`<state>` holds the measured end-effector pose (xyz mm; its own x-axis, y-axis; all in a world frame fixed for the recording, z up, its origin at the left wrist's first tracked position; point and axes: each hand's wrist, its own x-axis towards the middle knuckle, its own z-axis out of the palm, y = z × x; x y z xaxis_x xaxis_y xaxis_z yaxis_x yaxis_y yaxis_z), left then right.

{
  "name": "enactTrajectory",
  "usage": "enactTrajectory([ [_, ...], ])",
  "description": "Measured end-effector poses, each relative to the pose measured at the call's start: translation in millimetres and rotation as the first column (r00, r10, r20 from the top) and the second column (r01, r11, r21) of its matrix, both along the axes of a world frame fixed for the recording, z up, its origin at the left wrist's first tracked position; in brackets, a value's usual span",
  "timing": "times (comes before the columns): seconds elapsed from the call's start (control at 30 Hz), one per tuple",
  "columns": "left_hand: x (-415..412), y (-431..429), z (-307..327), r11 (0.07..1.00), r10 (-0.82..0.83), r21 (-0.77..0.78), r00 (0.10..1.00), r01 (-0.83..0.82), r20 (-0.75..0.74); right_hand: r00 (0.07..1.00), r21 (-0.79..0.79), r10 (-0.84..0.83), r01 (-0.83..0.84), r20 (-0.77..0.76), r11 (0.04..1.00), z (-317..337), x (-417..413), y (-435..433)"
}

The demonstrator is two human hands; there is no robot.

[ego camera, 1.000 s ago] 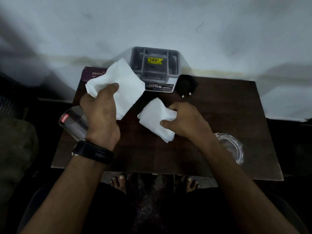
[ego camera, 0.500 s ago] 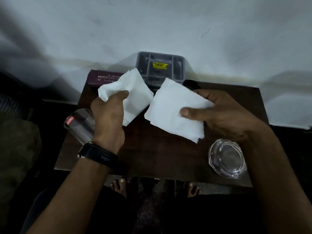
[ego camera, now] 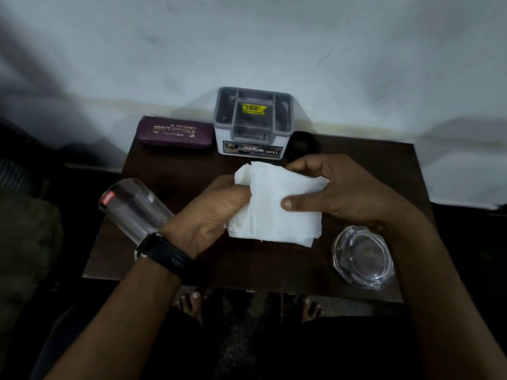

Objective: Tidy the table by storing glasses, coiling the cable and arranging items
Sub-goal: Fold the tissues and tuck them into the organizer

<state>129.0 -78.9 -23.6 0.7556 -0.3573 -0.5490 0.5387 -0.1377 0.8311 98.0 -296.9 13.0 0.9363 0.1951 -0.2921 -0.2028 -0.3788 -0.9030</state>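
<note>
While both forearms reach in over table [ego camera: 274, 272], left hand [ego camera: 216, 212] clenched round bunched edge of white tissues [ego camera: 274, 218], right hand [ego camera: 345, 187] pinching them, thumb on top, fingers curled behind, stack over table centre

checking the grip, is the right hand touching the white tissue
Touching. The head view shows the right hand pinching the white tissue, thumb on top, fingers over its far edge.
</note>
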Motion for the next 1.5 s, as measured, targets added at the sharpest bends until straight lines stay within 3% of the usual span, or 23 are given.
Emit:
enactTrajectory([
  [0.07,0.5,-2.2,1.8,1.000,0.018,-0.013,0.999,-0.019,-0.046,1.000,-0.027,-0.010,0.010,0.001,1.000,-1.1,0.9,-0.3],
  [0.23,3.0,-4.0,9.5,0.949,0.015,-0.309,0.985,-0.069,-0.173,1.000,-0.079,-0.017,0.017,0.003,0.997,-5.0,3.3,1.7],
  [0.37,-1.0,-3.4,4.6,0.991,-0.067,-0.119,0.998,0.066,-0.012,1.000,-0.109,-0.018,0.019,0.011,0.994,-7.0,5.4,4.4],
  [0.47,-1.9,-0.3,-4.3,0.998,-0.053,-0.030,0.994,0.056,0.092,1.000,-0.118,-0.023,0.024,0.008,0.993,-6.7,5.4,4.5],
  [0.6,1.3,3.1,-6.7,0.995,0.054,-0.086,0.993,-0.044,0.109,0.988,-0.020,-0.152,0.151,-0.027,0.988,0.5,2.4,-2.5],
  [0.7,1.8,2.2,-2.5,0.983,0.124,-0.152,0.986,-0.107,0.107,0.953,-0.063,-0.301,0.302,0.031,0.951,4.2,-0.1,-8.3],
  [0.73,1.3,1.1,-0.5,0.975,0.140,-0.188,0.986,-0.121,0.093,0.955,-0.038,-0.297,0.296,-0.013,0.954,4.7,-1.1,-8.6],
  [0.8,0.5,-1.0,3.0,0.956,0.148,-0.263,0.987,-0.128,0.059,0.955,0.192,-0.212,0.252,-0.205,0.948,3.1,-3.3,-5.4],
  [0.87,0.7,-1.8,6.2,0.939,0.152,-0.318,0.988,-0.133,0.034,0.930,0.395,-0.144,0.280,-0.339,0.875,2.4,-3.5,1.3],
  [1.0,-0.7,-1.7,7.4,0.925,0.172,-0.348,0.985,-0.156,0.015,0.941,0.485,-0.089,0.248,-0.326,0.839,-1.5,-2.3,15.2],
  [1.33,-3.2,-3.7,9.4,0.925,0.165,-0.343,0.986,-0.161,-0.018,0.920,0.319,-0.210,0.319,-0.331,0.893,-6.4,0.7,29.5],
  [1.5,-3.8,-3.3,12.0,0.920,0.180,-0.349,0.983,-0.180,-0.034,0.877,0.247,-0.341,0.432,-0.338,0.867,-6.1,4.4,30.7],
])
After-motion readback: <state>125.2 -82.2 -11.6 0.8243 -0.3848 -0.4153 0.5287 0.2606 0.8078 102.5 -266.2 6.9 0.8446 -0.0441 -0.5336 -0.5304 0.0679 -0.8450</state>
